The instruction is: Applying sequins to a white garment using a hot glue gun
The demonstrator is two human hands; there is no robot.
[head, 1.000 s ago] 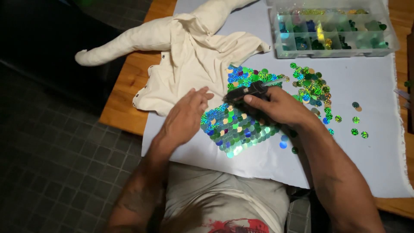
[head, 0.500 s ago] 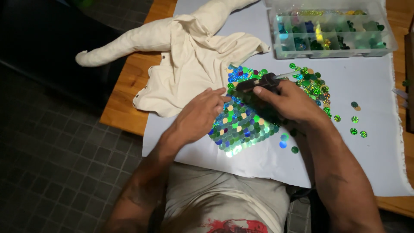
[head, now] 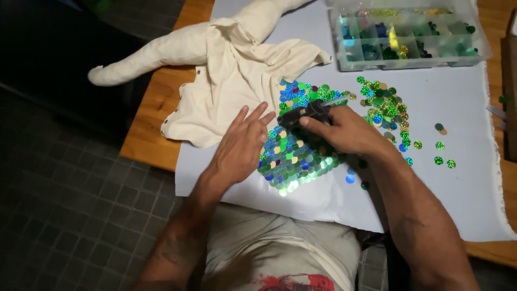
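A patch of shiny green, blue and gold sequins (head: 293, 161) lies on a white sheet (head: 458, 194). My right hand (head: 344, 132) grips a black glue gun (head: 304, 114), its nozzle pointing left over the patch's upper edge. My left hand (head: 242, 143) rests flat with fingers spread on the left side of the patch, partly on a cream fabric garment (head: 231, 75). A heap of loose sequins (head: 385, 108) lies just right of my right hand.
A clear compartment box (head: 409, 35) of coloured sequins stands at the back right. A few stray sequins (head: 441, 160) lie on the sheet at right. The wooden table's edge (head: 145, 145) runs at left, with dark tiled floor beyond.
My left hand slid right onto the sequin patch, then spread its fingers. My right hand with the glue gun moved up and back a little, staying over the patch's top.
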